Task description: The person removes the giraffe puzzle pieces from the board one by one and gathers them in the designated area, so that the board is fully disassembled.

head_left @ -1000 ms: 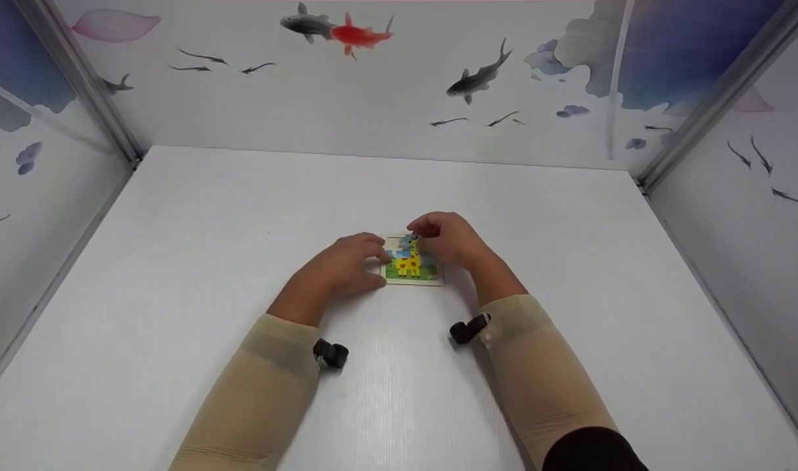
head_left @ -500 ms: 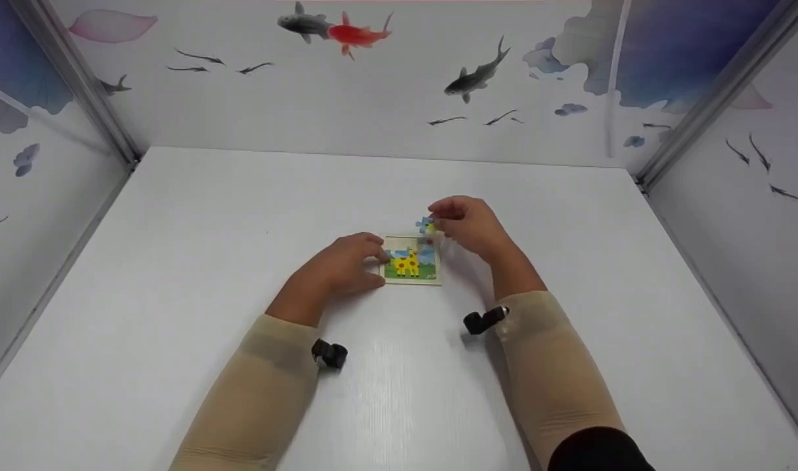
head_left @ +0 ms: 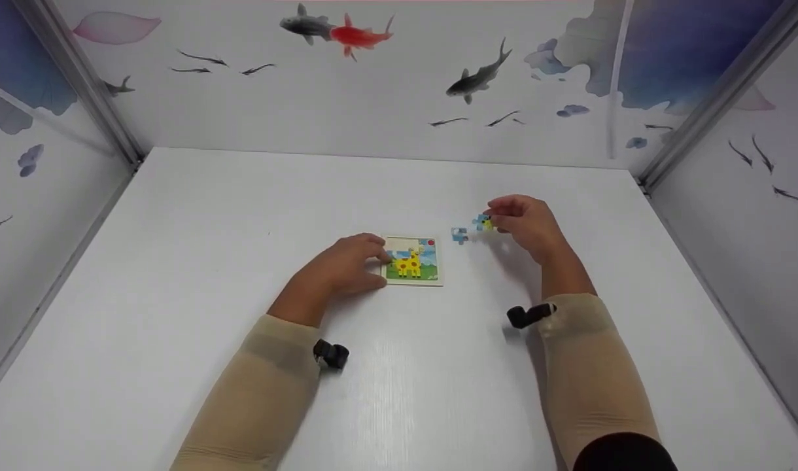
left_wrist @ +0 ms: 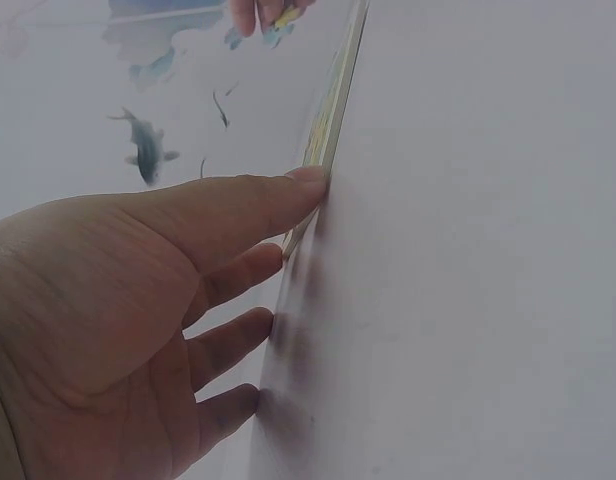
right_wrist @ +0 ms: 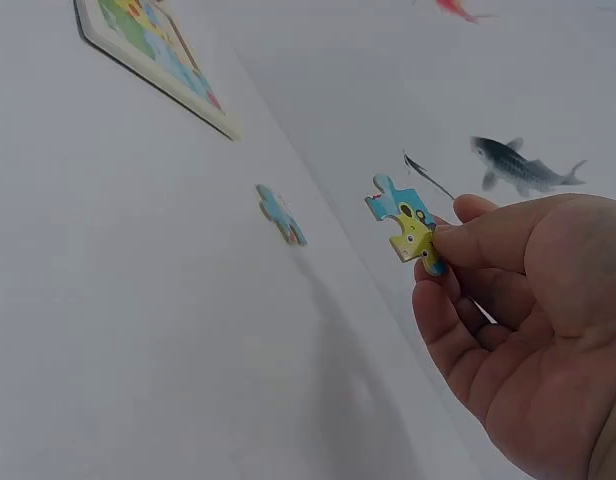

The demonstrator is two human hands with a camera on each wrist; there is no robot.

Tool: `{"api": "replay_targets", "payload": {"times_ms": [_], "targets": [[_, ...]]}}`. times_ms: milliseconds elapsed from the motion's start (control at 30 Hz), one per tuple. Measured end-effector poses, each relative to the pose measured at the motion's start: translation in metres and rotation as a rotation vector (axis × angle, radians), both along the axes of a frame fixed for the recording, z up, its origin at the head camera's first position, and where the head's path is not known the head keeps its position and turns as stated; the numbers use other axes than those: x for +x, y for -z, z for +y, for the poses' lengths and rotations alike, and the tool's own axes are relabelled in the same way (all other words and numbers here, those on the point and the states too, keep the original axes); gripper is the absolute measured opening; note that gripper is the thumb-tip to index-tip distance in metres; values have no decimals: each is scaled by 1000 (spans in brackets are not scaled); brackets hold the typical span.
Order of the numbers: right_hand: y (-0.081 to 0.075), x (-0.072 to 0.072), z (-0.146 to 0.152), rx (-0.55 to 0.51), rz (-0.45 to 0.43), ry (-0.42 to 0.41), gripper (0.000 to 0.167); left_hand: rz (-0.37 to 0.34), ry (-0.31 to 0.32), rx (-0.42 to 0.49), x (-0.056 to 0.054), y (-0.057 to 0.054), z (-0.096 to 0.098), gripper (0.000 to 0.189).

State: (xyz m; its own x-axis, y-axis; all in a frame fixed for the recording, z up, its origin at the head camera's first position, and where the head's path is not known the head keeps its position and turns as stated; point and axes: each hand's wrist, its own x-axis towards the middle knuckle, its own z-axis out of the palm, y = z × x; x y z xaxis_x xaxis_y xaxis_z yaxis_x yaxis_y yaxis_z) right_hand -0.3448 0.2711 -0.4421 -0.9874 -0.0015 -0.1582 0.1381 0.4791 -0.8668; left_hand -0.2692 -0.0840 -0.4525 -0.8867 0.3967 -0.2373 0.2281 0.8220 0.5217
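My left hand (head_left: 350, 263) grips the tray (head_left: 413, 283) by its left edge; inside, the giraffe's body (head_left: 409, 265) sits fitted, the upper left bare. Right of the tray, my right hand (head_left: 528, 226) pinches the head piece (right_wrist: 416, 230), near another loose piece (head_left: 459, 233): at least two are out.

A white table (head_left: 242, 196) is stretching before me across the middle and bottom of the frame, its lower centre catching a pale sheen. A white wall (head_left: 373, 118) is rising along the top, where a painted red fish (head_left: 361, 36) is meeting a grey fish (head_left: 307, 24). Metal posts (head_left: 84, 82) are slanting down at upper left and upper right.
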Motion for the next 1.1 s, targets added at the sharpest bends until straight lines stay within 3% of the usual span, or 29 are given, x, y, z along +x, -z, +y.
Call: {"api": "replay_targets", "payload": {"times_ms": [233, 533, 900, 1100], "targets": [[9, -2, 10, -22, -29, 3, 32, 36, 34, 4, -2, 2, -2, 43], [17, -1, 10, 58, -104, 2, 28, 23, 27, 9, -1, 1, -2, 44], [18, -2, 8, 80, -66, -8, 28, 18, 6, -3, -1, 1, 0, 43], [11, -1, -10, 98, -46, -30, 28, 23, 18, -11, -1, 1, 0, 44]]}}
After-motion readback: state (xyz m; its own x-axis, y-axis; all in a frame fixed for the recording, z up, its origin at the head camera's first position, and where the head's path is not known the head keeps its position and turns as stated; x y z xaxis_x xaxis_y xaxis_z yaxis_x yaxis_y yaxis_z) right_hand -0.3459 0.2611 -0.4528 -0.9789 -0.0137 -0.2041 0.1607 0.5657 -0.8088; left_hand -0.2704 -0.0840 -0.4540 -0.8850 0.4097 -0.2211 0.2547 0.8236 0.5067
